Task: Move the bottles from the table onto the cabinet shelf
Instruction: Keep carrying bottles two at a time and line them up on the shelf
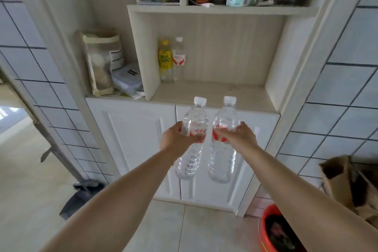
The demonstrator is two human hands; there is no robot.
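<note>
My left hand (175, 139) grips a clear water bottle (192, 153) with a white cap and red label around its middle. My right hand (240, 139) grips a second, matching water bottle (222, 161) the same way. Both bottles are upright, side by side, held in the air in front of the white cabinet doors, just below the open cabinet shelf (210, 93). At the shelf's back left stand a yellow-labelled bottle (166, 61) and a clear bottle (179, 55) with a red label. The table is out of view.
A cloth bag (102, 61) and a plastic box (127, 80) sit on the ledge left of the shelf. Books fill the shelf above. A red bucket (276, 231), a brown paper bag (343, 180) and a dustpan (81, 196) stand on the floor.
</note>
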